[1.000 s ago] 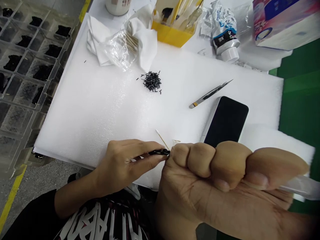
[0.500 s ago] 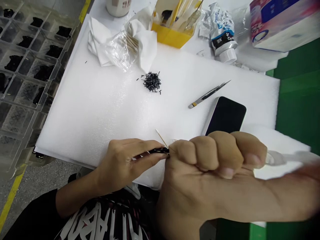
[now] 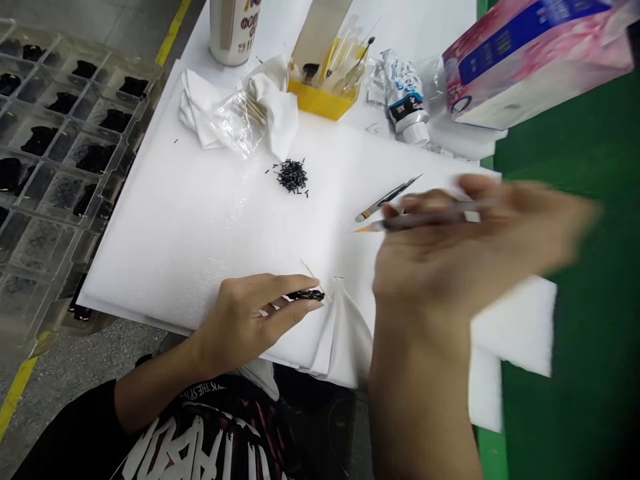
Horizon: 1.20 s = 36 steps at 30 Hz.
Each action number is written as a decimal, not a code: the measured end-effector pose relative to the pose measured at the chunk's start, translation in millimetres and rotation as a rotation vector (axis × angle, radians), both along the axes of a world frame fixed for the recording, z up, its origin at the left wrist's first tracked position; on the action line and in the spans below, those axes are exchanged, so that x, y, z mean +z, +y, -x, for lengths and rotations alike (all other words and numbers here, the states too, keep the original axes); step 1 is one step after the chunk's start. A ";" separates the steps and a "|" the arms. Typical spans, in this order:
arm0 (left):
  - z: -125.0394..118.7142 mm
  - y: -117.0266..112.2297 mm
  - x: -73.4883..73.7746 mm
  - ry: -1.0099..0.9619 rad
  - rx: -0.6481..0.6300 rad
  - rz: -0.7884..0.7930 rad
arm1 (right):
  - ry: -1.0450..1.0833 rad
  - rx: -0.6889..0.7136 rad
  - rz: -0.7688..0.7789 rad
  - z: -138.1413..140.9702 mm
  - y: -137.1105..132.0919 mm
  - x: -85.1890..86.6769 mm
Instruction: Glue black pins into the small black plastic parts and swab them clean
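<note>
My left hand [image 3: 260, 310] pinches a small, shiny black part [image 3: 306, 295] between thumb and fingertips, just above the near edge of the white foam sheet [image 3: 200, 227]. A thin cotton swab [image 3: 311, 270] lies just beyond that part. My right hand [image 3: 450, 247] is raised over the right side of the sheet and smeared by motion. Its fingers are closed round a slim, greyish pen-like tool [image 3: 425, 219] with an orange tip that points left. Tweezers [image 3: 387, 199] lie just beyond this tip. A white cloth [image 3: 347, 333] hangs over the near edge between my hands.
A pile of tiny black rods [image 3: 293, 177] sits mid-sheet. Behind it are crumpled tissue with wooden sticks [image 3: 250, 110], a yellow box of tools [image 3: 325, 100], a white-capped tube [image 3: 407, 107], a bottle [image 3: 233, 33] and a tissue box [image 3: 530, 67]. Divided plastic trays [image 3: 60, 153] stand left.
My right hand has lifted up and away from the black part, and the pen-like tool now shows in it. My left hand keeps its pinch. The phone is now hidden behind my right hand.
</note>
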<state>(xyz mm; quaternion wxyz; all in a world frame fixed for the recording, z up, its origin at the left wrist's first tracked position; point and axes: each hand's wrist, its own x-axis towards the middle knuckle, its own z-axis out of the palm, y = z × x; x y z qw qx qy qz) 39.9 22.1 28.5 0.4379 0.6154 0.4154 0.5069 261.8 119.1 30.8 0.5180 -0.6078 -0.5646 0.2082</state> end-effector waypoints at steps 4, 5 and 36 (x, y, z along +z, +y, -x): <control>0.5 -0.6 -1.6 0.035 0.000 -0.011 | 0.053 -0.224 -0.136 17.8 -2.6 3.1; 0.4 -0.9 -2.5 0.045 0.001 -0.017 | 0.014 -0.272 -0.198 23.9 -11.4 13.4; 1.9 -0.7 -13.2 0.018 -0.061 -0.159 | -0.753 0.231 0.274 41.8 2.2 4.3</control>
